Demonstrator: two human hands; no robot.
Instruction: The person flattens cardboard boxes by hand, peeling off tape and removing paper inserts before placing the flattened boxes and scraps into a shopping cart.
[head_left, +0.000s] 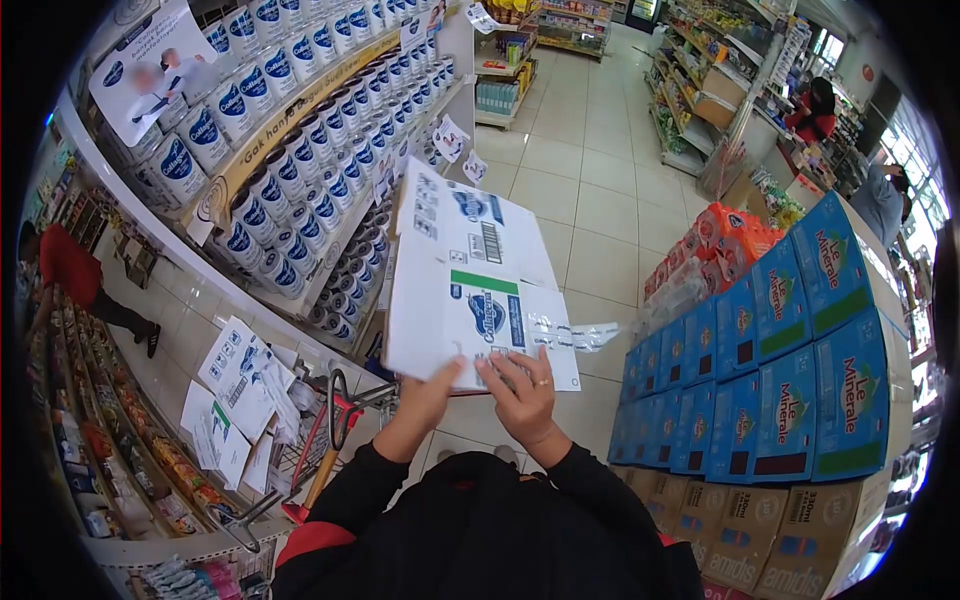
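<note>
A flattened white cardboard box with blue print, a green stripe and loose clear tape at its right edge is held up in front of me. My left hand grips its lower left edge, the thumb on the front face. At the lower edge, right of that, my right hand lies with its fingers spread over the printed face; a ring shows on one finger. More opened white cardboard is stacked in a shopping cart at my left.
Shelves of white cans rise at the left. Blue water cartons stand on brown boxes at the right, near red-wrapped packs. A person in red is at far left; two others are at the back right. A tiled aisle runs ahead.
</note>
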